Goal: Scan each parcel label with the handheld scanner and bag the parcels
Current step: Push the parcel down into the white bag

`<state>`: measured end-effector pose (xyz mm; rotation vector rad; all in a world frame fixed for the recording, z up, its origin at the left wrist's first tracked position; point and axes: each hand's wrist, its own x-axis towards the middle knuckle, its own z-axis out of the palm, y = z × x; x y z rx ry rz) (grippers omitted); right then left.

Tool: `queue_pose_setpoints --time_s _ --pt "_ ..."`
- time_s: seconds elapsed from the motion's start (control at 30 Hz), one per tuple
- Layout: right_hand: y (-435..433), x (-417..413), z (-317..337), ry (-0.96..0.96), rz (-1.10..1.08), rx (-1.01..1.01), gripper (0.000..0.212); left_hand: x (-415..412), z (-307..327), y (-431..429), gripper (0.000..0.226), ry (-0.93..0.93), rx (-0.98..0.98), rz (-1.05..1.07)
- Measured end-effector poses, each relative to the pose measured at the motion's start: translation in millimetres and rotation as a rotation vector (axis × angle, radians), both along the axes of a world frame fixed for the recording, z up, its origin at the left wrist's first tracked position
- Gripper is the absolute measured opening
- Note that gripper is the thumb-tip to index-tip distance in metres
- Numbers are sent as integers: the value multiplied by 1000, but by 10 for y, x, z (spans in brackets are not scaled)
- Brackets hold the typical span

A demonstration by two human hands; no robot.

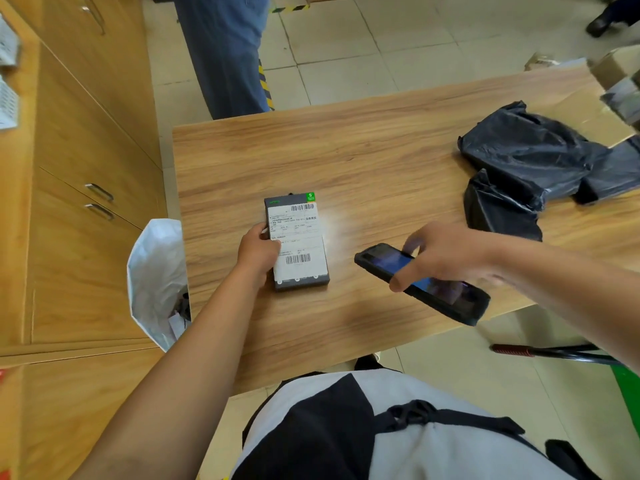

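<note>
A flat dark grey parcel box [301, 244] with a white shipping label and two barcodes lies on the wooden table [363, 161]. My left hand [258, 251] grips its left edge, thumb on the label. My right hand [446, 256] holds a black handheld scanner [420, 284] just right of the box, screen up, its front end pointing toward the label. A pale glow of light falls on the table beside the label's right edge. A white bag [156, 275] hangs open off the table's left side.
Several black-wrapped parcels [533, 164] lie at the table's far right, with cardboard boxes [613, 84] behind them. Wooden cabinets [79, 168] stand on the left. A person in blue trousers [225, 53] stands beyond the table. A chair frame [554, 353] is at the lower right.
</note>
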<state>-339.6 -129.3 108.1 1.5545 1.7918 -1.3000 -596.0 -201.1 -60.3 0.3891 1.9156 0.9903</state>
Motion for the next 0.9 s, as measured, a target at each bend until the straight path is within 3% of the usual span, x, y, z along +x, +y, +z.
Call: queue_pose_setpoints --time_s 0.07,0.13,0.17,0.23,0.3,0.37,0.77,0.9 --pt "-50 148 -37 84 -106 -2 58 51 50 6 63 57 -15 -11" --pt "-118 286 -98 174 -231 12 45 168 96 -3 56 239 -73 -64" --pt "-153 346 -137 222 -296 17 45 249 93 -26 55 350 -133 -109" --pt "-209 441 -222 303 -405 34 58 467 72 -105 80 501 -250 -191" --pt "-237 509 -292 360 -497 47 74 691 56 -190 102 602 -305 -238" --pt "-228 563 -344 400 -553 46 83 833 14 -241 110 664 -356 -244" --pt "111 662 -568 532 -469 -20 79 787 100 -375 111 654 -482 -150" --pt "154 541 -657 560 -418 -89 65 783 180 -563 108 632 -508 -119"
